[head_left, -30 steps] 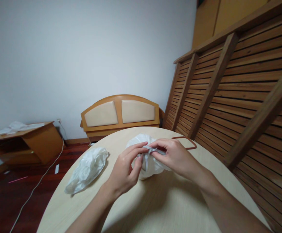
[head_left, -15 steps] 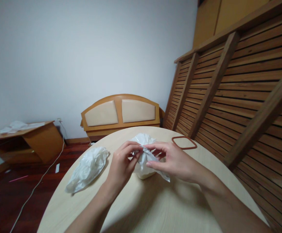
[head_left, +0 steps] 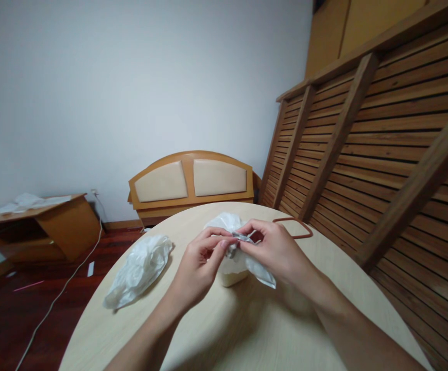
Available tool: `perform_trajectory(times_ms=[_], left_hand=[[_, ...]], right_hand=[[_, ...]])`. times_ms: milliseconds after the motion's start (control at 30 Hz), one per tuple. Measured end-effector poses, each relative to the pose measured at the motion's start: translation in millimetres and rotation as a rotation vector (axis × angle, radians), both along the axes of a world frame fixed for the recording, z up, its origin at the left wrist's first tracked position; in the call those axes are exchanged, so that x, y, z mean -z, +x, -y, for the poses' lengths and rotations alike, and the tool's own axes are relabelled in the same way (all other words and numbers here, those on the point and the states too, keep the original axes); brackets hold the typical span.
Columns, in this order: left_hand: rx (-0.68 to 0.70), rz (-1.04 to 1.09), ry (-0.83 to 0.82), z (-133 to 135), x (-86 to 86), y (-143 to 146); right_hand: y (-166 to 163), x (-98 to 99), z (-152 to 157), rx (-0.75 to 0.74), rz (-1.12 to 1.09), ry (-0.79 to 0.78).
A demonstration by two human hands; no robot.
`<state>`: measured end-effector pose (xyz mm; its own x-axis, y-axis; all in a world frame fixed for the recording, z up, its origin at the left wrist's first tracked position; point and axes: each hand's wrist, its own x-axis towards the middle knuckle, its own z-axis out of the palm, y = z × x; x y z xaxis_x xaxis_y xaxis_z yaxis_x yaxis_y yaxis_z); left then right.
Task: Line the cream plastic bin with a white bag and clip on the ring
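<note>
Both my hands pinch the gathered top of a white plastic bag [head_left: 224,220] in the middle of the round table [head_left: 208,330]. My left hand [head_left: 204,257] has its thumb and forefinger closed on the twisted plastic from the left. From the right, my right hand [head_left: 270,245] squeezes the same bunched part, and a loose flap of the bag hangs below its fingers. Under the bag shows the pale lower part of a container [head_left: 234,278]; the rest of it is hidden by plastic and fingers.
A second crumpled white plastic bag [head_left: 141,270] lies on the table's left side. A brown rounded frame [head_left: 303,229] lies near the right rim. Beyond are a headboard [head_left: 191,180], a slatted wooden panel [head_left: 336,154] and a low desk [head_left: 62,221]. A cable [head_left: 65,293] crosses the floor.
My fingertips have come closer together on the bag's gathered top. The right hand's thumb and fingers have closed in a pinch, and the hanging flap has shifted slightly right.
</note>
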<state>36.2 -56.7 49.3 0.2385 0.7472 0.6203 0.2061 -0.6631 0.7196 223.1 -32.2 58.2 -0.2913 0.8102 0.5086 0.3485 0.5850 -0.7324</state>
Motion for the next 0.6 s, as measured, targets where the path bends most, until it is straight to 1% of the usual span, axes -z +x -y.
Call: perform_trajectory(times_ms=[67, 133, 200, 267, 367, 400, 467, 600], left_hand=[[0.009, 0.021, -0.033, -2.2, 3.0, 0.0], [0.009, 0.05, -0.075, -4.7, 6.4, 0.1], [0.0, 0.067, -0.1, -6.6, 8.5, 0.0], [-0.019, 0.083, -0.101, -7.9, 8.8, -0.5], [-0.08, 0.1, -0.094, -9.9, 7.6, -1.6], [-0.105, 0.105, -0.095, -10.8, 7.4, -2.0], [-0.157, 0.118, -0.104, -13.1, 7.7, -3.1], [-0.268, 0.147, -0.103, -18.9, 9.8, -6.2]], right_hand=[[0.0, 2.2, -1.1, -0.05, -0.094, -0.11], [-0.5, 2.7, -0.3, -0.142, -0.179, -0.237], [-0.5, 1.0, 2.3, -0.249, -0.218, -0.335], [0.4, -2.0, 5.6, -0.349, -0.214, -0.374], [2.2, -5.5, 9.3, -0.463, -0.179, -0.354], [2.6, -6.0, 10.0, -0.472, -0.157, -0.333], [3.1, -5.7, 10.8, -0.42, -0.078, -0.266], [3.7, -3.9, 12.9, -0.184, 0.141, -0.046]])
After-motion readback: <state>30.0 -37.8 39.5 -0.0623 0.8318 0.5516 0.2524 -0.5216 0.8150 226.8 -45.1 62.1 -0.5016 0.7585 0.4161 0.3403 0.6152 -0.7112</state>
